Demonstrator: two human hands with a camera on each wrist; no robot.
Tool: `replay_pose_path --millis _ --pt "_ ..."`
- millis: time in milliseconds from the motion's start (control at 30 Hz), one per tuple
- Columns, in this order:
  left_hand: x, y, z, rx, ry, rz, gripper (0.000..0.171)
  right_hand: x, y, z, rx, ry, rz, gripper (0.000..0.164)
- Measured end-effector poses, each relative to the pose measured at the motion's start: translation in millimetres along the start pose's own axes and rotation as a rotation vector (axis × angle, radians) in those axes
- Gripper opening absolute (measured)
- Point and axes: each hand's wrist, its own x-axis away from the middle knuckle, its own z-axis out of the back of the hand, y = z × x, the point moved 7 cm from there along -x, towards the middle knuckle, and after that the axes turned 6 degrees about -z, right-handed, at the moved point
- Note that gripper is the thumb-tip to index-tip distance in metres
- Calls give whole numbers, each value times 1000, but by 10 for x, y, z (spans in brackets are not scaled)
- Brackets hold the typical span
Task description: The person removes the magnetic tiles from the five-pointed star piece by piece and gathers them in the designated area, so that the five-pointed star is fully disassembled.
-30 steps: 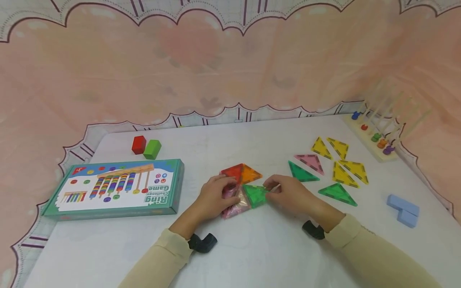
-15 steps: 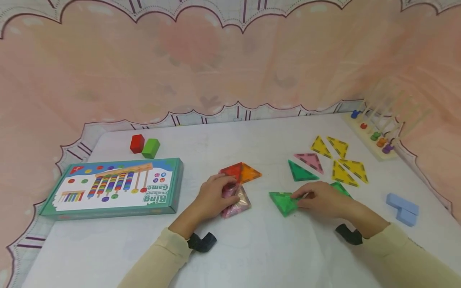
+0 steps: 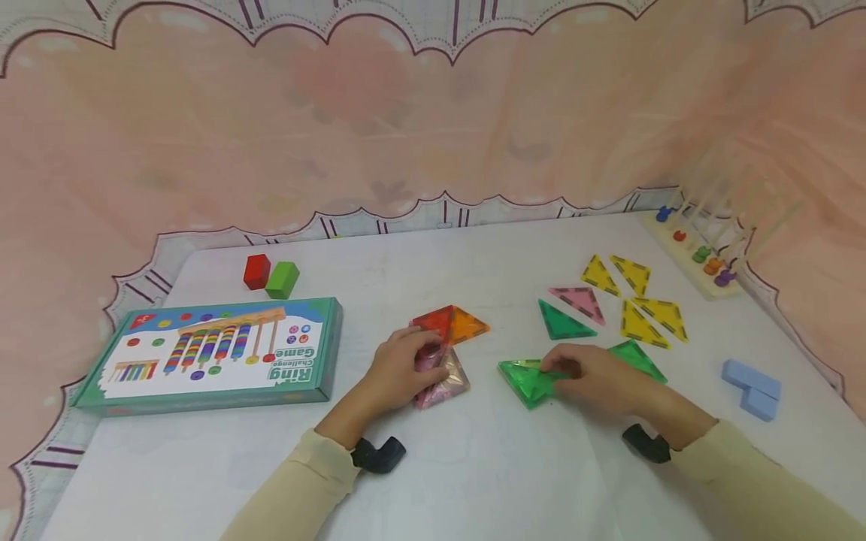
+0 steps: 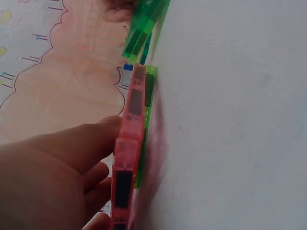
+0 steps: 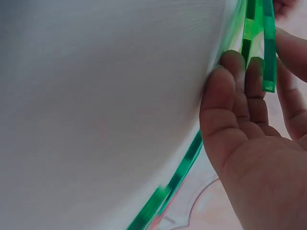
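My left hand (image 3: 399, 368) grips a pink triangular magnetic tile (image 3: 443, 387) at the middle of the table. In the left wrist view, the pink tile (image 4: 130, 129) lies over a lime green piece (image 4: 150, 88). A red tile (image 3: 435, 321) and an orange tile (image 3: 468, 324) adjoin it at the back. My right hand (image 3: 595, 379) pinches green triangular tiles (image 3: 526, 382) a little to the right. From the right wrist, a darker green tile (image 5: 269, 52) shows beside a lighter one (image 5: 249, 28), between thumb and fingers.
Loose tiles lie at right: green (image 3: 564, 321), pink (image 3: 578, 303), another green (image 3: 639, 361) behind my right hand, and several yellow (image 3: 644, 323). A ring game box (image 3: 216, 353) stands left, before red (image 3: 257, 271) and green (image 3: 282, 279) blocks. Blue blocks (image 3: 752, 389) and a peg board (image 3: 697, 255) are right.
My right hand has drawn the green tiles rightward, away from the pink tile, then shifted slightly back left. My left hand has stayed on the pink tile.
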Motion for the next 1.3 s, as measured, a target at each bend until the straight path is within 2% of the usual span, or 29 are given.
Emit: replay_pose_path --millis 167,433,567,900,1300 --pt "-3 26 -13 -4 -10 -7 51 -164 -92 -118 2 -31 -48 21" --pt "-21 43 -32 -10 -18 -18 50 -292 -212 -158 -13 -71 -40 32" --pt "-25 53 -22 -12 -15 -28 50 -283 -256 -134 -10 -98 -12 37" --pt "-9 33 -7 -13 -17 0 51 -224 -294 -142 -69 -246 15 49" --pt "2 14 -8 -23 -17 13 53 -177 -253 -163 -52 -318 43 54"
